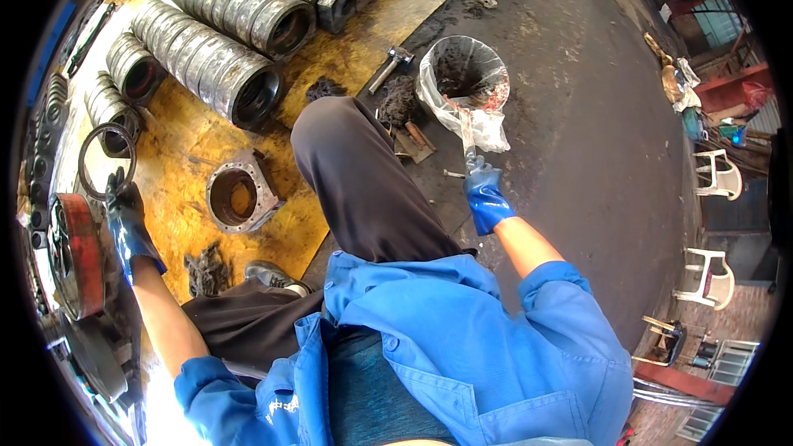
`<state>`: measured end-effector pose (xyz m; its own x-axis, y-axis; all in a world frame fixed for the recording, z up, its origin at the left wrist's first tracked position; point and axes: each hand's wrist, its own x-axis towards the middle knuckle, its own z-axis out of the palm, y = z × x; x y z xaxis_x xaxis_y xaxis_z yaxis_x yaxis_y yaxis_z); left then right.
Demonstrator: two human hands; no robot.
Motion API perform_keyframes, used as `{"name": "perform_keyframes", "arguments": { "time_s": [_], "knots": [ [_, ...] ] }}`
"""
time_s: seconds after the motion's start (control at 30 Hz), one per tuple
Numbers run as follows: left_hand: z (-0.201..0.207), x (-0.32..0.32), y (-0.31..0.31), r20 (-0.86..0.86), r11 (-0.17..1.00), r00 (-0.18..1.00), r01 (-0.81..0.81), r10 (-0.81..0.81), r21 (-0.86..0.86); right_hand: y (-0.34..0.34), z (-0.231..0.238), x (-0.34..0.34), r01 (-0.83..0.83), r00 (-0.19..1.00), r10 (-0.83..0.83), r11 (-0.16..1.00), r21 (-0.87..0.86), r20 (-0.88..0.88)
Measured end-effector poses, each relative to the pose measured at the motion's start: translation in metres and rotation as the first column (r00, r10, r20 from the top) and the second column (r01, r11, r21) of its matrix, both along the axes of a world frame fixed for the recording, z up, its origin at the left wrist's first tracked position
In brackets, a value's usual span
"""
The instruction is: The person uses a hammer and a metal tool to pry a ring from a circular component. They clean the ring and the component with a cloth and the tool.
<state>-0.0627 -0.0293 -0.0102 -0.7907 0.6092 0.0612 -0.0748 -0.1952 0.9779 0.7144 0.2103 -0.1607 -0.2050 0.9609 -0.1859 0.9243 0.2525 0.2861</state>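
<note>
Beside the lined bucket [464, 74], R hand [486, 196], blue-gloved, has its grip clenched on a thin tool [468, 142], long axis near upright, tip pointing up into bucket. L hand [124, 216] grip grasps a metal ring [104, 157] w/ fingers curled, by the red wheel [76, 254].

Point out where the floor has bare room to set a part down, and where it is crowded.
Free: dark floor right of the lined bucket. Small bare board patch between cylinder rows and square housing. Crowded: left edge by the left hand.

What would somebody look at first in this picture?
Probably the blue-gloved right hand, dipping a tool into a plastic-lined bucket of dark grease on the floor ahead. Then the rows of shiny metal rings lying on the yellow board at upper left, near the gloved left hand.
</note>
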Motion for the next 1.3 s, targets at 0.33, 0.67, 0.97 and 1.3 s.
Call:
{"name": "perform_keyframes", "arguments": {
  "time_s": [0.33, 0.67, 0.97, 1.3],
  "knots": [
    [-0.016, -0.022, -0.020, -0.374, 0.989, 0.925, 0.009, -0.065, -0.150, -0.016, 0.026, 0.022, -0.076, 0.993, 0.073, 0.997, -0.027, -0.089],
    [-0.025, -0.050, -0.033, -0.099, 0.995, 0.992, 0.083, -0.077, 0.063, 0.060, 0.027, 0.032, -0.027, -0.800, -0.484, 0.620, -0.784, -0.355],
    [-0.006, -0.017, -0.061, -0.829, 0.892, 0.529, -0.267, -0.180, -0.364, -0.005, -0.014, 0.078, -0.149, -0.794, -0.579, 0.484, -0.863, -0.188],
    [0.070, 0.088, 0.020, 0.478, 0.834, 0.845, -0.072, -0.241, 0.548, 0.095, 0.101, 0.021, -0.675, -0.641, -0.734, 0.678, -0.291, -0.226]
  ]
}}
